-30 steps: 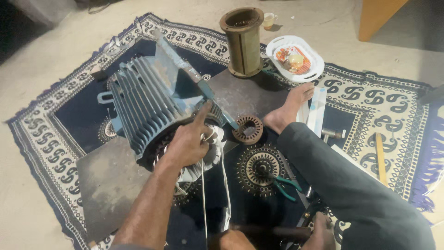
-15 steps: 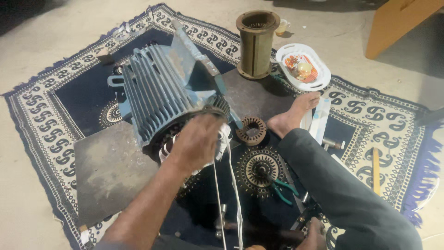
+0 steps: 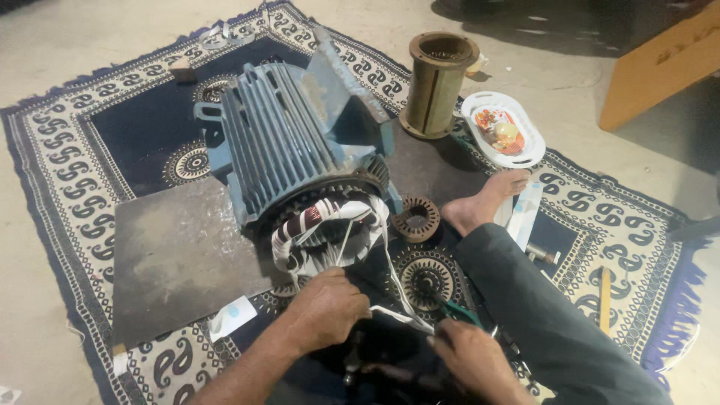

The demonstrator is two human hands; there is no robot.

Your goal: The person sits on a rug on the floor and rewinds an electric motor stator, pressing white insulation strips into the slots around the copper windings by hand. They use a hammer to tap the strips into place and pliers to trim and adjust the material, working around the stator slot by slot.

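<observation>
Since the earlier frame the left hand [image 3: 324, 309] has dropped from the mouth of the motor [image 3: 289, 154] to the rug [image 3: 97, 135] just in front of it, and the right hand [image 3: 469, 360] has come up into view. Both hands now sit close together, low in the picture, each closed on the white cords [image 3: 390, 296] that trail down from the winding [image 3: 322, 225]. By the look of it, the coils are already seated in the ribbed housing and partly wrapped in white sleeving, while the loose leads still seem to need tying off. Lying on its side on the metal sheet [image 3: 172, 255], the motor is just above the hands, its open end facing them.
</observation>
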